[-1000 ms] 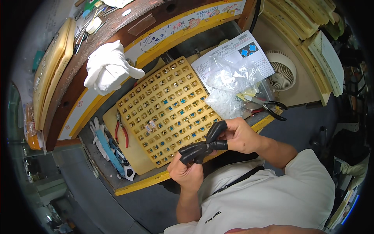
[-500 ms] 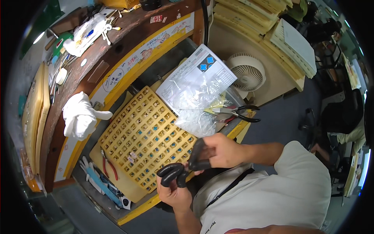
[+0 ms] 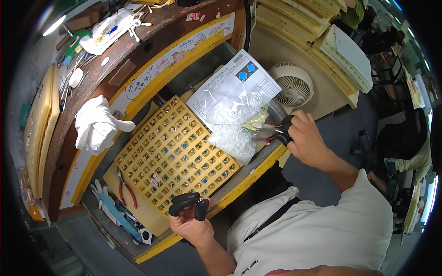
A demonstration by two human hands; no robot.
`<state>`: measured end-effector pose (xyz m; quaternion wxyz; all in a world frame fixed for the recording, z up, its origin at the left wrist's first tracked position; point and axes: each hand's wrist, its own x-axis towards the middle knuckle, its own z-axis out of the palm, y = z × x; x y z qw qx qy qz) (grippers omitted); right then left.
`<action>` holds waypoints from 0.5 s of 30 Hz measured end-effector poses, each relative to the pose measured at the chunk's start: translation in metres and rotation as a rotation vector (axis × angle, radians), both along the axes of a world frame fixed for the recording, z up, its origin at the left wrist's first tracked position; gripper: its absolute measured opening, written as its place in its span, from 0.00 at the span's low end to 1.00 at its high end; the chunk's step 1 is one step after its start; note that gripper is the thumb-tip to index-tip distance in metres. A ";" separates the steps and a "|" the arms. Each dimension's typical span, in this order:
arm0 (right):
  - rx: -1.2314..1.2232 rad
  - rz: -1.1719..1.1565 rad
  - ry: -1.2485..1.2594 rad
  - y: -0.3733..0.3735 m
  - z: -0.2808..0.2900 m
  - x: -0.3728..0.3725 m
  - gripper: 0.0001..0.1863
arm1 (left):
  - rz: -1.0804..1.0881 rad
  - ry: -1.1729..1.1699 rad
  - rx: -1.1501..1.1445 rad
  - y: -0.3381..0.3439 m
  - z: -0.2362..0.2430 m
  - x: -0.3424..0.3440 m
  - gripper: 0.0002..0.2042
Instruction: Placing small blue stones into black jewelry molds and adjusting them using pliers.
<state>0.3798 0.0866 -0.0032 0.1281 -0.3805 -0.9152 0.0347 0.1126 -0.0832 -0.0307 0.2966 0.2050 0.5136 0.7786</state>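
Observation:
My left hand (image 3: 193, 223), with black finger covers, is closed in a pinch on a small shiny piece (image 3: 199, 200) over the near edge of the yellow tray; its kind is too small to tell. At the right edge of the drawer, my right hand (image 3: 307, 140), also in black finger covers, closes round the handles of a pair of pliers (image 3: 261, 126). The fingers partly hide those handles. The yellow tray (image 3: 159, 140) has rows of square pockets holding small gold-coloured pieces, several with blue four-petal shapes.
Beside the tray lie a clear bag of whitish bits (image 3: 232, 142) and a printed sheet (image 3: 209, 99). Red-handled pliers (image 3: 126, 191) rest at the tray's left. A white glove (image 3: 96, 126) hangs on the bench edge. A fan (image 3: 292, 87) stands beyond the drawer.
My right hand has left my left hand and moved away to the right, onto the pliers. My left hand has shifted slightly left, still pinching.

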 end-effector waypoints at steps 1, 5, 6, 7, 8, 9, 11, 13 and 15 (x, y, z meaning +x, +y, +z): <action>0.012 -0.001 0.000 -0.001 0.001 0.001 0.09 | -0.029 0.023 0.012 -0.001 -0.003 -0.002 0.11; -0.182 -0.070 0.235 -0.008 0.011 0.000 0.08 | -0.033 -0.016 -0.014 0.000 -0.004 -0.001 0.08; -0.187 -0.072 0.234 -0.013 0.016 -0.003 0.08 | -0.073 -0.012 -0.018 -0.002 -0.008 -0.004 0.09; -0.344 -0.043 0.341 -0.017 0.022 -0.009 0.09 | -0.074 -0.013 -0.024 -0.002 -0.007 -0.005 0.09; -0.497 -0.020 0.448 -0.021 0.026 -0.012 0.10 | -0.079 -0.014 -0.010 0.001 -0.006 -0.004 0.09; -0.553 0.071 0.467 -0.021 0.023 -0.012 0.11 | -0.084 -0.015 0.003 0.002 -0.004 -0.003 0.09; -1.205 0.002 0.796 -0.044 0.016 -0.025 0.08 | -0.108 -0.009 -0.007 0.002 -0.001 -0.002 0.09; -1.525 0.236 0.785 -0.059 0.000 -0.038 0.08 | -0.111 -0.053 0.008 0.002 0.001 0.000 0.09; -1.905 0.236 0.691 -0.081 -0.016 -0.050 0.11 | -0.182 -0.115 0.012 0.003 0.003 0.002 0.09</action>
